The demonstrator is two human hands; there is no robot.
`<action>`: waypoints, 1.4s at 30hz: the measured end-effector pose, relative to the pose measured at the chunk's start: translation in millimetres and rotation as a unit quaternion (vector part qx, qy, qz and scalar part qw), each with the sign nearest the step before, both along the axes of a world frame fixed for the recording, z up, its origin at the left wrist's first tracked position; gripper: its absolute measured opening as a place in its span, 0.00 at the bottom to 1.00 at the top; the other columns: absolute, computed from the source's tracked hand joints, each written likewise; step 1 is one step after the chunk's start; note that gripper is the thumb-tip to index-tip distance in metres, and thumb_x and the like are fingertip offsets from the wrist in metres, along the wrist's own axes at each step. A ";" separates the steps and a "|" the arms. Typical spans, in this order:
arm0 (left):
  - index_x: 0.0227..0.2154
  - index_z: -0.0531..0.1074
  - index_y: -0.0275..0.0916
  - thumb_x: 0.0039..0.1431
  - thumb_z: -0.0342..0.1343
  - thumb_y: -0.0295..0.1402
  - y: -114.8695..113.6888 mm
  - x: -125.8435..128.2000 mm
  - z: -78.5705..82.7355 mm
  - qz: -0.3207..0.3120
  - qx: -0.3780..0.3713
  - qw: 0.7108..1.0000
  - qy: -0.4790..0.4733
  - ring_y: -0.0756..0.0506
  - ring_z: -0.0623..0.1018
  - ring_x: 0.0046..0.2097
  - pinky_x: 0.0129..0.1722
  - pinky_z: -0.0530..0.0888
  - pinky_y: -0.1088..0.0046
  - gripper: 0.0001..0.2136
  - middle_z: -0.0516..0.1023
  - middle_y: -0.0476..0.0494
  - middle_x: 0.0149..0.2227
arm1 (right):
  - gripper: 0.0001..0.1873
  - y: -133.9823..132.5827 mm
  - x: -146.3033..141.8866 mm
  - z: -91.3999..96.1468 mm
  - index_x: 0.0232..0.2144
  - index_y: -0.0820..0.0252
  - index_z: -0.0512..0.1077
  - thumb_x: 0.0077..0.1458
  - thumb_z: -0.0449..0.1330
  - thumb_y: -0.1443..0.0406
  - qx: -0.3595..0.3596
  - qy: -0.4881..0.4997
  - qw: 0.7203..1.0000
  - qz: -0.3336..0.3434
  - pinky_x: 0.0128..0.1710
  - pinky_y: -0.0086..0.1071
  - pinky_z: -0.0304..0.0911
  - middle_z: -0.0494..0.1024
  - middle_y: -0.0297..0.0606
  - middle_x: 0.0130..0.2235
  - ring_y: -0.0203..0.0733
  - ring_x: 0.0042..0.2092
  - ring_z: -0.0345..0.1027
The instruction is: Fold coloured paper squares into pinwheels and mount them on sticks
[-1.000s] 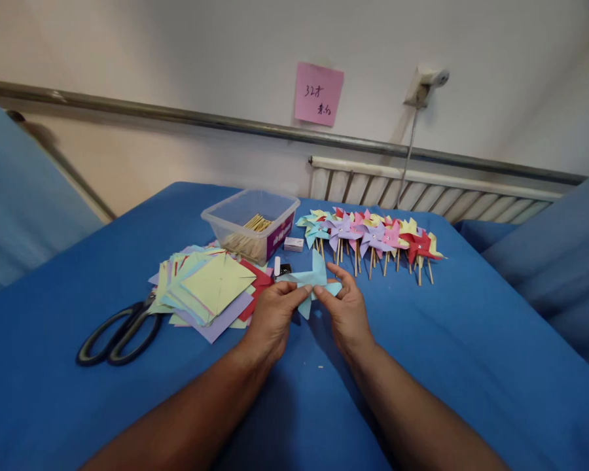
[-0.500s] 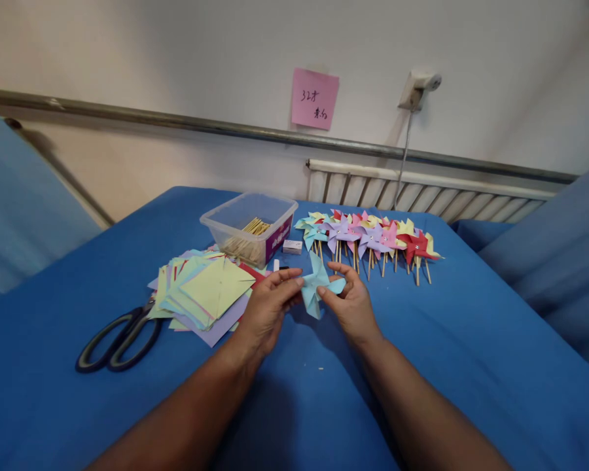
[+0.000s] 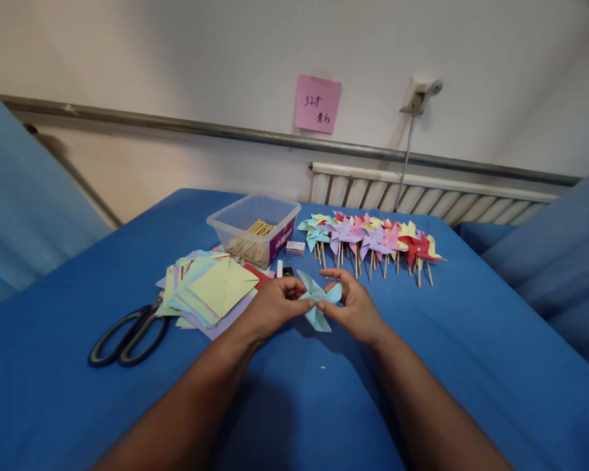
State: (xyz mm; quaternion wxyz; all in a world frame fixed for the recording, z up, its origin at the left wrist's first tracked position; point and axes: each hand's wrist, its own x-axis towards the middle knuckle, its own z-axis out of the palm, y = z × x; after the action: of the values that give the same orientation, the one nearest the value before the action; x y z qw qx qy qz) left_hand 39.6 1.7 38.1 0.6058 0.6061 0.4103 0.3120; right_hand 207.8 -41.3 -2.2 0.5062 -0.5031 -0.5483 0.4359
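Note:
Between my two hands, above the blue cloth, is a light blue paper pinwheel (image 3: pixel 317 320) with its blades folded in. My left hand (image 3: pixel 275 304) grips it from the left, the thumb pressed near its centre. From the other side my right hand (image 3: pixel 356 307) pinches it, thumb also close to the middle and fingers behind. No stick shows on this pinwheel. Just beyond the hands lie a small black item (image 3: pixel 287 272) and a white stick-like piece (image 3: pixel 279 267). A stack of coloured paper squares (image 3: pixel 223 284) is left of my left hand.
Dark-handled scissors (image 3: pixel 127 337) lie at the left, partly under the paper. A clear plastic box (image 3: pixel 255 229) holds wooden sticks (image 3: pixel 252 242). Beside it is a small white box (image 3: pixel 295 248). Several finished pinwheels (image 3: pixel 373 239) on sticks lie back right, before a radiator (image 3: pixel 432 186).
The pinwheel has turned and tilted in my hands. My left thumb has moved in to its centre, next to the right thumb. The camera view has shifted slightly.

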 end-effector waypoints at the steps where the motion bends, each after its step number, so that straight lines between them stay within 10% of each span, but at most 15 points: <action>1: 0.18 0.68 0.37 0.38 0.65 0.34 0.0 -0.2 0.3 0.001 0.014 1.000 0.014 0.53 0.64 0.23 0.24 0.61 0.77 0.10 0.66 0.55 0.18 | 0.28 -0.2 0.0 0.6 0.49 0.57 0.64 0.44 0.65 0.64 -0.003 -0.001 1.000 0.003 0.28 0.28 0.63 0.70 0.31 0.33 0.33 0.29 0.65; 12: 0.19 0.70 0.37 0.41 0.62 0.35 2.0 -5.1 -0.8 -0.005 0.070 0.994 0.087 0.53 0.64 0.23 0.22 0.60 0.77 0.08 0.66 0.54 0.19 | 0.30 1.7 -5.3 -2.0 0.49 0.56 0.63 0.44 0.67 0.64 -0.011 0.083 0.996 0.023 0.31 0.30 0.64 0.72 0.31 0.32 0.34 0.30 0.67; 18: 0.19 0.71 0.37 0.35 0.67 0.34 23.3 -18.0 -2.0 0.261 0.051 0.962 -0.064 0.51 0.68 0.21 0.21 0.64 0.75 0.11 0.69 0.52 0.18 | 0.22 14.4 -8.6 -22.6 0.45 0.56 0.68 0.47 0.65 0.57 0.021 0.171 0.981 -0.093 0.37 0.33 0.66 0.75 0.35 0.34 0.36 0.33 0.69; 27: 0.21 0.71 0.36 0.34 0.68 0.32 36.5 -24.4 -7.7 0.371 -0.007 0.902 -0.221 0.51 0.70 0.22 0.23 0.66 0.75 0.12 0.71 0.52 0.19 | 0.09 26.1 -32.7 -45.5 0.35 0.59 0.76 0.55 0.57 0.64 0.093 -0.156 0.977 -0.107 0.34 0.31 0.63 0.74 0.37 0.34 0.37 0.32 0.67; 34: 0.19 0.69 0.35 0.34 0.67 0.30 40.0 -24.6 -12.6 0.355 -0.017 0.897 -0.265 0.51 0.71 0.22 0.25 0.68 0.75 0.11 0.71 0.52 0.18 | 0.14 70.1 -48.0 -9.8 0.42 0.55 0.76 0.58 0.53 0.63 0.018 -0.512 0.859 -0.005 0.41 0.33 0.62 0.76 0.43 0.41 0.44 0.41 0.71; 42: 0.21 0.70 0.35 0.33 0.67 0.31 38.4 -24.9 -13.7 0.357 -0.032 0.892 -0.274 0.51 0.71 0.21 0.26 0.68 0.74 0.12 0.72 0.52 0.19 | 0.14 95.7 -67.7 9.2 0.41 0.61 0.76 0.52 0.58 0.66 -0.003 -0.576 0.817 0.038 0.40 0.37 0.63 0.79 0.50 0.43 0.54 0.43 0.72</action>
State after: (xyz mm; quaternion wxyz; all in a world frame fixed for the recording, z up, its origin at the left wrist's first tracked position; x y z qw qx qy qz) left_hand 14.8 40.1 24.4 0.5612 0.2898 0.4260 0.6477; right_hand 140.1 54.4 7.0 0.0799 -0.6424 -0.7572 0.0871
